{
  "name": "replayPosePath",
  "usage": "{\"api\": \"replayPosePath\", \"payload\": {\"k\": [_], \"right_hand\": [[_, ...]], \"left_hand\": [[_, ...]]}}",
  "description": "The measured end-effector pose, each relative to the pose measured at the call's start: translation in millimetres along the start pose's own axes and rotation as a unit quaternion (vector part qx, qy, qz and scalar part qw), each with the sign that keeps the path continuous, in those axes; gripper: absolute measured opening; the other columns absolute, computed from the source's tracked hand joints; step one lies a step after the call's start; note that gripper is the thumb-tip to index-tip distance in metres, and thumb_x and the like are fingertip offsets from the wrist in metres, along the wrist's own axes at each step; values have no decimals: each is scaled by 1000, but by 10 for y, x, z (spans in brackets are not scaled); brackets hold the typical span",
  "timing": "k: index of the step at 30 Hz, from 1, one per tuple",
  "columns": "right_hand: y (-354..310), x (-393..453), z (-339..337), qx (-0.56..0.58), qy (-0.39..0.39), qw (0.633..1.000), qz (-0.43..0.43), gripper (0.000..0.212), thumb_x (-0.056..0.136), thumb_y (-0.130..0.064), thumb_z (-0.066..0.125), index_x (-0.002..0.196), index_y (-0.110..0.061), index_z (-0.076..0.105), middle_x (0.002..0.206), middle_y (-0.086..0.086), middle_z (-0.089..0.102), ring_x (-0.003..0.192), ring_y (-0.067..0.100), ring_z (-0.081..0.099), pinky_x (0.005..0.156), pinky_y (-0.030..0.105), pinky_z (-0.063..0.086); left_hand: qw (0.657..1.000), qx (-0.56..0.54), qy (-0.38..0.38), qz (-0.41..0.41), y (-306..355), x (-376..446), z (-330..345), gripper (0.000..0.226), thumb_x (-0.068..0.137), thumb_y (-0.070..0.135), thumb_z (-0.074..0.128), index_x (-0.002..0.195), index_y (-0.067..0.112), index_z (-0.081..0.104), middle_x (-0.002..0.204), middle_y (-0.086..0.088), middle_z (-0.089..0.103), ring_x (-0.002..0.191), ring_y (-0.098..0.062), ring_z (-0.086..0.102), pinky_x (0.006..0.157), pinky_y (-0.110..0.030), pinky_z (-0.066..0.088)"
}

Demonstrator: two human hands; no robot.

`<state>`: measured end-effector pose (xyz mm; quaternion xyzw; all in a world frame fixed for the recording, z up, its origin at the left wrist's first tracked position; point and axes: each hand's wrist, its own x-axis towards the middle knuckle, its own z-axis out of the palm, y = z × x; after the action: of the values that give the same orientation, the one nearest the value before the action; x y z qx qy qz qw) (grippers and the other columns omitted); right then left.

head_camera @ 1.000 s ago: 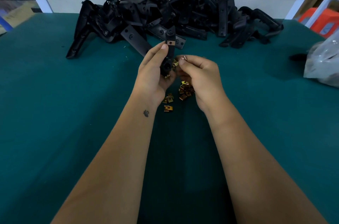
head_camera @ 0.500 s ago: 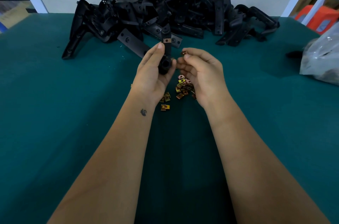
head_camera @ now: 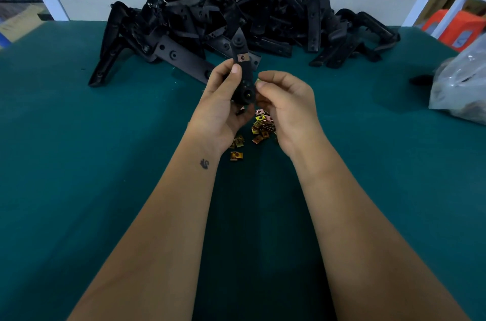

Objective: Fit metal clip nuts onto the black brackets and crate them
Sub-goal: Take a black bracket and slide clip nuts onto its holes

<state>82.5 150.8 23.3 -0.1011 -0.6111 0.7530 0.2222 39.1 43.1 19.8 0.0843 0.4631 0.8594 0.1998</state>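
A long, flat black bracket (head_camera: 241, 68) is held up over the green cloth table (head_camera: 79, 163) by the left hand (head_camera: 223, 107); the fingers are curled round its lower half and the thumb is laid flat along its front. The bracket looks hard and dull, with a pointed top and a round knob at the bottom. One small square metal clip nut (head_camera: 243, 58) is already seen fitted near the top, shiny and coppery with a hole in the middle. A second tiny clip nut (head_camera: 258, 80) is pinched at the fingertips of the right hand (head_camera: 289, 107), just beside the bracket's right edge; most of it is hidden by the fingers. A little heap of gold clip nuts (head_camera: 261, 126) is spread on the cloth under and between the hands, partly covered by them. A big tangled pile of black brackets (head_camera: 236, 20) is stacked at the back by the white wall. A crinkly clear plastic bag (head_camera: 462, 81) is seen at the right edge, and an orange stool (head_camera: 457, 28) behind it.
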Motion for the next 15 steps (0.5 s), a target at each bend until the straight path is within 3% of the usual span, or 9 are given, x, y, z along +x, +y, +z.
{"api": "replayPosePath", "payload": {"k": [4, 8, 15], "right_hand": [[-23, -14, -2, 23, -17, 1000, 10, 16, 89, 3, 61, 86, -9, 71, 82, 10, 68, 81, 22, 61, 78, 34, 51], [-49, -34, -14, 86, -50, 994, 41, 19, 91, 5, 56, 87, -6, 71, 81, 9, 70, 78, 20, 63, 69, 28, 53], [-62, -40, -18, 96, -65, 992, 50, 17, 92, 6, 55, 93, -6, 68, 83, 9, 67, 81, 20, 62, 72, 27, 55]], "left_hand": [[1000, 0, -25, -6, 15, -17, -6, 10, 101, 33, 54, 105, 32, 63, 107, 1, 64, 95, -18, 58, 63, -26, 51], [1000, 2, -25, -6, 29, -35, 4, 11, 100, 33, 54, 101, 35, 65, 109, 2, 64, 90, -13, 59, 62, -25, 51], [1000, 20, -23, -3, 31, -40, -2, 15, 100, 33, 55, 95, 38, 68, 105, 8, 68, 90, -10, 61, 64, -25, 51]]}}
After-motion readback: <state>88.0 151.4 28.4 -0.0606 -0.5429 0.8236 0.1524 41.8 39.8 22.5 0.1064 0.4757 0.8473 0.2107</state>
